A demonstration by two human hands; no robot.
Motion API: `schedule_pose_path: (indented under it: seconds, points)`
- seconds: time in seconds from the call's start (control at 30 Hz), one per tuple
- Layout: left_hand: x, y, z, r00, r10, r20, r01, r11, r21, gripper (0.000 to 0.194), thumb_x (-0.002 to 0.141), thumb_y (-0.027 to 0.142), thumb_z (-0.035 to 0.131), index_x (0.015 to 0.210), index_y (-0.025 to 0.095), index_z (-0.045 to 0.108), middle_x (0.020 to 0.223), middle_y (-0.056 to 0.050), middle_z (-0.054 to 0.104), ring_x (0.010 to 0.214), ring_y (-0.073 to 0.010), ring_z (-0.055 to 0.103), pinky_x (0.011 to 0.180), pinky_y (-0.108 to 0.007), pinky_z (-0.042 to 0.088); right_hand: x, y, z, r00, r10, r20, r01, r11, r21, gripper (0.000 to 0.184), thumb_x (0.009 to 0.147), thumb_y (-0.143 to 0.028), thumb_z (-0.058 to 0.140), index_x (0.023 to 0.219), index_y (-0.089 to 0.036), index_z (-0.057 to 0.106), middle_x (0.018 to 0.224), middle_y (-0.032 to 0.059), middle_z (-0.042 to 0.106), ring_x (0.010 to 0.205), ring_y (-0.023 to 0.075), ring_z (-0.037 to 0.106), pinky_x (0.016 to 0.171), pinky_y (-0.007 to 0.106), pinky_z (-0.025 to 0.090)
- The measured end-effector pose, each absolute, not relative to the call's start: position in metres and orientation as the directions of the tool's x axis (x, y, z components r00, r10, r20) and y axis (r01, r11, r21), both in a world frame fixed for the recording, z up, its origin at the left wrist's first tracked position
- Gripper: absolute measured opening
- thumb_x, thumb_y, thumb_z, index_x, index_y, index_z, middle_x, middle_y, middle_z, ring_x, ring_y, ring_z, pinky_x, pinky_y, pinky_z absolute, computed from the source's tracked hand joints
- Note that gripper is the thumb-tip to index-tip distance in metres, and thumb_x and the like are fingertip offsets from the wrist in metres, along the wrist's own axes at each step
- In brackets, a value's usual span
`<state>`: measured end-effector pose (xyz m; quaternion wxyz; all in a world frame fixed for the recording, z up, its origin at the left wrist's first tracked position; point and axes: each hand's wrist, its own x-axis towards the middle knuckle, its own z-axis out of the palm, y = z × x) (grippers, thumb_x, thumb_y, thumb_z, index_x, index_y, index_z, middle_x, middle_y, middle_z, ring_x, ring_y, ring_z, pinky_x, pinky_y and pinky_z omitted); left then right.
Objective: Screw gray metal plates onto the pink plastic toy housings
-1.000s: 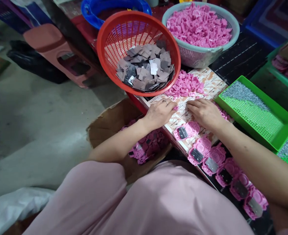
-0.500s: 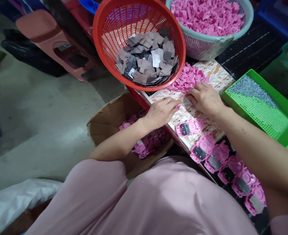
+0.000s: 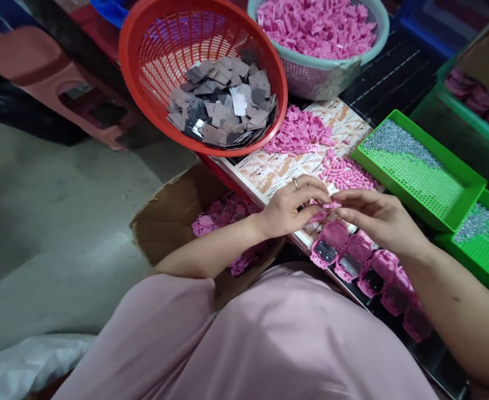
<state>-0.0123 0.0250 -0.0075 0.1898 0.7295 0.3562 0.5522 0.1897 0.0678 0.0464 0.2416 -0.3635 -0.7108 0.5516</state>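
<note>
My left hand [image 3: 290,206], with a ring on one finger, is closed in a pinch on a small pink plastic part [image 3: 331,205]. My right hand [image 3: 379,218] meets it from the other side, thumb and fingertips closed at the same part. Just below the fingertips, a pink plastic housing [image 3: 317,216] is mostly hidden by the left hand. Beside and below the hands runs a row of several pink housings [image 3: 358,253], each with a dark or grey metal plate set in it. Small pink cylindrical pieces [image 3: 346,171] lie scattered just beyond the right hand.
A red basket [image 3: 130,72] of grey metal plates leans at the table's far left. Behind stands a pale green basket [image 3: 323,61] of pink parts, with a pink pile [image 3: 298,133] before it. Green trays [image 3: 456,194] hold small metal pieces. A cardboard box [image 3: 156,228] sits below.
My right hand has come back from the pink pile toward me and met my left hand, which moved slightly nearer the row. The view has shifted right, showing the pink cylindrical pieces.
</note>
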Motion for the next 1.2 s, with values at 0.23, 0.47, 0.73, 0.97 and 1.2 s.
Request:
schedule_pose_path:
  seconds: [0.23,0.47,0.73,0.97,1.2]
  points:
    - [0.004,0.014,0.005,0.238,0.87,0.432,0.28,-0.487,0.827,0.021,0.095,0.02,0.05,0.108,0.014,0.066,0.092,-0.005,0.069,0.082,-0.0106,0.064,0.076,-0.023,0.052,0.215,0.04,0.044,-0.495,0.786,0.372,0.387,0.582,-0.715,0.018,0.079,-0.017,0.072,0.095,-0.023,0.067,0.092,0.0012,0.072,0.086,0.0159,0.069,0.078,0.031,0.057]
    - [0.027,0.012,0.016,0.408,0.912,0.031,-0.1,0.011,0.995,0.046,0.088,0.057,0.057,0.077,0.013,0.062,0.06,0.003,0.055,0.049,-0.0046,0.046,0.047,-0.018,0.035,0.221,0.024,0.052,-0.647,0.537,0.542,0.499,0.835,-0.231,0.027,0.08,-0.017,0.072,0.105,-0.022,0.063,0.092,0.0047,0.069,0.079,0.0149,0.066,0.072,0.029,0.054]
    - [0.025,0.024,0.03,0.555,0.831,-0.016,0.152,-0.082,0.985,0.027,0.098,0.028,0.045,0.076,0.015,0.052,0.062,0.005,0.055,0.056,-0.0048,0.052,0.057,-0.016,0.041,0.238,0.032,0.083,-0.807,0.437,0.397,0.402,0.899,-0.172,0.035,0.082,-0.012,0.067,0.117,-0.017,0.061,0.119,0.0125,0.066,0.11,0.0237,0.063,0.092,0.038,0.054]
    - [0.015,0.018,0.023,0.502,0.826,0.257,0.457,-0.505,0.732,0.033,0.102,0.032,0.038,0.092,0.013,0.065,0.08,-0.004,0.07,0.076,-0.0128,0.066,0.073,-0.025,0.049,0.244,0.023,0.067,-0.741,0.553,0.381,0.473,0.832,-0.289,0.02,0.081,-0.012,0.068,0.1,-0.018,0.066,0.096,0.0031,0.072,0.086,0.0126,0.068,0.079,0.024,0.055]
    - [-0.004,-0.012,0.001,0.671,0.492,0.555,0.528,-0.842,0.107,0.025,0.094,0.038,0.056,0.104,0.019,0.069,0.11,-0.005,0.072,0.106,-0.0206,0.065,0.094,-0.038,0.047,0.239,0.022,0.022,-0.676,0.622,0.394,0.631,0.765,-0.126,0.012,0.084,-0.019,0.067,0.095,-0.018,0.07,0.088,0.0018,0.072,0.079,0.0151,0.062,0.072,0.029,0.049]
